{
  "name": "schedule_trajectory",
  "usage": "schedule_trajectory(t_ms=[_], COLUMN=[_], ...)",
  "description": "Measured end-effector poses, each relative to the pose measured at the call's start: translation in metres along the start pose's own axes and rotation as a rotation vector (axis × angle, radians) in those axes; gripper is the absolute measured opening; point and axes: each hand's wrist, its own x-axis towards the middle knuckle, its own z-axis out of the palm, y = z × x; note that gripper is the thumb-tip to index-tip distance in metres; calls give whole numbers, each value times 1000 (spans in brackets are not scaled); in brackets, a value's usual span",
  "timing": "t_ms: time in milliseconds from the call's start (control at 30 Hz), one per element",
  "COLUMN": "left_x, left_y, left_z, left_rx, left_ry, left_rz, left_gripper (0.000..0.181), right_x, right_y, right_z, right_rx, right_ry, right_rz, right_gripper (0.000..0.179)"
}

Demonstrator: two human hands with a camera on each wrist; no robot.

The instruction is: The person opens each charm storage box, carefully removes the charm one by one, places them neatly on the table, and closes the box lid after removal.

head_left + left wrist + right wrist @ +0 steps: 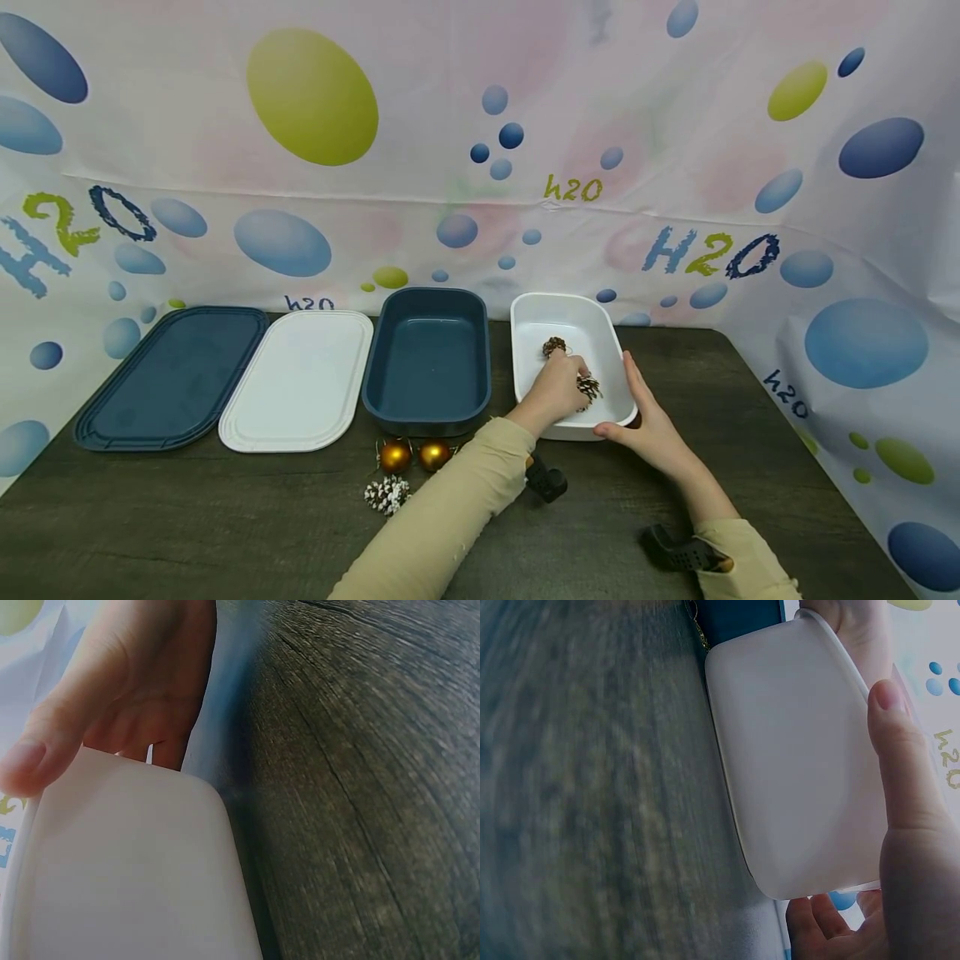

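Note:
A white tub [551, 312] stands at the right of the table. Inside it, my left hand [557, 387] holds a brown pine cone [588, 387], partly covered by the fingers. Another pine cone [554, 346] lies in the tub just beyond that hand. My right hand [656, 429] grips the tub's near right corner. In the right wrist view its thumb [900, 750] lies at the front rim, with the fingers [829, 926] along the side wall. The left wrist view shows the tub's front wall [142, 855] and the right hand [142, 682] around its corner.
A dark blue tub [427, 417] stands left of the white one. Further left lie a white lid [296, 379] and a dark blue lid [172, 379]. Two gold baubles [394, 456] and a white-tipped pine cone [387, 495] lie before the blue tub. A patterned curtain [420, 208] hangs behind.

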Motion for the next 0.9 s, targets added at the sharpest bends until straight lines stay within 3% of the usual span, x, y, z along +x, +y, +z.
schedule_trajectory(t_ms=[200,633,767,900], left_x=[1,1,1,1], left_y=[-1,0,1,0], left_z=[1,2,3,4], left_rx=[-2,1,-39,-77], left_ry=[16,16,49,94], left_rz=[15,-35,-56,-26], left_gripper=[26,36,41,40], right_x=[0,-1,-1,-1], right_y=[0,1,1,2], right_z=[0,0,0,0], right_rx=[12,20,16,11], right_ry=[1,-4,-1,-1], right_rz=[-9,-19,-16,-16], right_gripper=[110,108,109,109])
